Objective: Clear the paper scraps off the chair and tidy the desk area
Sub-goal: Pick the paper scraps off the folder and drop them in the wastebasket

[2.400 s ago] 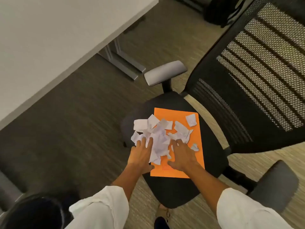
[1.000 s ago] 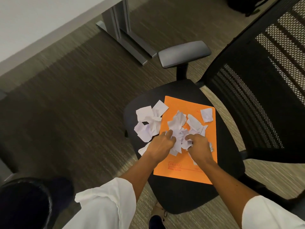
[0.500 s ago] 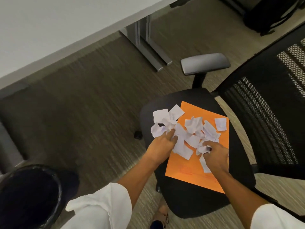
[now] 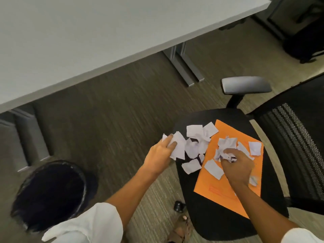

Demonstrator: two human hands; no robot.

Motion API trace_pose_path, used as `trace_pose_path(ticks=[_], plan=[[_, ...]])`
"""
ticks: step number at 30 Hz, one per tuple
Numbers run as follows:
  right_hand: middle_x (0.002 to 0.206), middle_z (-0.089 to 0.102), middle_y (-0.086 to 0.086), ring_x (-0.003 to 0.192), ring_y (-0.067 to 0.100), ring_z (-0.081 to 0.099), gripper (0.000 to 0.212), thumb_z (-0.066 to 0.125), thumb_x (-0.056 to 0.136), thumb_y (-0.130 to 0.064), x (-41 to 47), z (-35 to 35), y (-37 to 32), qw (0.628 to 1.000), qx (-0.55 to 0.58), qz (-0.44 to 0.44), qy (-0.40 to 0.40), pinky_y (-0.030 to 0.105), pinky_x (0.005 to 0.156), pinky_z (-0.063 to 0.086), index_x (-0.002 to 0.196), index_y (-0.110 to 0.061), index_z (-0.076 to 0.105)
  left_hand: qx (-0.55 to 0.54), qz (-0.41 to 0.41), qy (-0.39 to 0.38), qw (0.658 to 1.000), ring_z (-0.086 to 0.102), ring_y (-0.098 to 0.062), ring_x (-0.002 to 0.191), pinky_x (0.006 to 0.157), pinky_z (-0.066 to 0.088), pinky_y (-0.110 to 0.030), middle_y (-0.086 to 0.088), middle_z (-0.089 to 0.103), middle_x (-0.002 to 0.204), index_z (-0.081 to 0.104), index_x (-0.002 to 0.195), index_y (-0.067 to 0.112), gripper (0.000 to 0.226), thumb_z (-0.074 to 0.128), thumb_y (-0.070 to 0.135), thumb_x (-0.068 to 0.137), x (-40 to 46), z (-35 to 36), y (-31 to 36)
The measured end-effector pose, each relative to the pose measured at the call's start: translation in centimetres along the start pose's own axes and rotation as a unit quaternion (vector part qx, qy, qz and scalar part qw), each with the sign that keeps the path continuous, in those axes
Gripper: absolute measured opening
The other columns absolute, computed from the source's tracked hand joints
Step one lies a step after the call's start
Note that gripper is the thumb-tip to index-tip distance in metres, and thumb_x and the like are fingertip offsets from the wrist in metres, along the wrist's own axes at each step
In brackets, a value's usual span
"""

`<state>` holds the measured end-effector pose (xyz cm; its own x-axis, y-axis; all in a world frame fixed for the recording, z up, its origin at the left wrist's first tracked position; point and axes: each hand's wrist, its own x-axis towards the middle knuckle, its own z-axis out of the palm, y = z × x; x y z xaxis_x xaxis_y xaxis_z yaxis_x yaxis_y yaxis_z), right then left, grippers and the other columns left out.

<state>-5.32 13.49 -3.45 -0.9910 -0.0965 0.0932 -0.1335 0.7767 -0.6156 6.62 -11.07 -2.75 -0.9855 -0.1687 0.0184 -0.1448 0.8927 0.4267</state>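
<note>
crumpled white paper scraps [image 4: 193, 148] (torn, creased) gripped in both hands [image 4: 160, 155] [image 4: 239, 165]

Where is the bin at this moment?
In the head view the bin stands on the carpet at lower left, below the desk edge and left of the chair, just beyond the person's left sleeve.

A black office chair [image 4: 219, 223] carries an orange folder [image 4: 215, 183] strewn with white paper scraps [image 4: 194, 132], some spilling off the folder onto the seat on the side nearer the table [image 4: 87, 32]. The left hand [image 4: 160, 156] grips a few scraps at the chair's edge, while the right hand [image 4: 239, 166] pinches a crumpled bunch over the folder. A black bin [image 4: 50, 192] stands on the carpet to the left of the chair, below the table's edge.
</note>
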Motion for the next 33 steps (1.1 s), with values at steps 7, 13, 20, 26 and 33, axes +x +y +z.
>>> trace_pose_path(ticks=[7, 13, 20, 26, 33], plan=[[0.08, 0.072, -0.012, 0.076, 0.005, 0.067, 0.02, 0.076, 0.085, -0.007, -2.8, 7.3, -15.0, 0.94, 0.253, 0.093, -0.212, 0.01, 0.062, 0.049, 0.081, -0.026, 0.073, -0.083, -0.208, 0.089, 0.971, 0.066, -0.047, 0.107, 0.088, 0.057, -0.051, -0.029, 0.06, 0.131, 0.072, 0.112, -0.003, 0.045, 0.078, -0.014, 0.068, -8.6, -4.5, -10.1], [0.077, 0.07, 0.004, 0.066, 0.007, 0.066, 0.008, 0.065, 0.092, -0.003, -11.1, 14.8, -25.6, 0.809, 0.42, 0.164, -0.377, 0.02, 0.056, 0.05, 0.098, -0.002, 0.071, -0.17, -0.416, 0.208, 0.869, 0.071, -0.016, 0.096, 0.09, 0.052, -0.024, 0.001, 0.076, 0.1, 0.078, 0.094, 0.016, 0.047, 0.054, -0.016, 0.069, -19.8, -7.9, -18.8], [0.086, 0.078, -0.001, 0.071, 0.005, 0.07, 0.03, 0.06, 0.093, 0.002, -21.7, 20.8, -31.7, 0.65, 0.457, 0.321, -0.516, 0.016, 0.063, 0.055, 0.08, -0.015, 0.081, -0.459, -0.689, 0.357, 0.432, 0.068, -0.031, 0.08, 0.061, 0.061, -0.026, -0.021, 0.07, 0.096, 0.067, 0.106, -0.011, 0.021, 0.067, -0.006, 0.087, -30.9, -7.6, -25.7], [0.091, 0.076, 0.008, 0.078, 0.013, 0.073, 0.02, 0.06, 0.09, 0.007, -28.4, 25.5, -33.6, 0.625, 0.401, 0.429, -0.514, 0.019, 0.058, 0.058, 0.104, -0.004, 0.069, -0.628, -0.612, 0.429, 0.215, 0.064, -0.032, 0.104, 0.065, 0.062, -0.029, -0.027, 0.061, 0.123, 0.052, 0.126, -0.016, 0.04, 0.063, -0.012, 0.088, -35.1, -7.2, -28.1], [0.101, 0.073, 0.014, 0.09, 0.019, 0.07, 0.023, 0.067, 0.087, 0.006, -31.7, 28.8, -34.7, 0.642, 0.333, 0.444, -0.528, 0.024, 0.069, 0.061, 0.109, 0.0, 0.067, -0.694, -0.571, 0.415, 0.143, 0.067, -0.032, 0.099, 0.072, 0.061, -0.032, -0.028, 0.06, 0.129, 0.055, 0.126, -0.011, 0.038, 0.064, -0.004, 0.09, -37.4, -5.6, -30.5]])
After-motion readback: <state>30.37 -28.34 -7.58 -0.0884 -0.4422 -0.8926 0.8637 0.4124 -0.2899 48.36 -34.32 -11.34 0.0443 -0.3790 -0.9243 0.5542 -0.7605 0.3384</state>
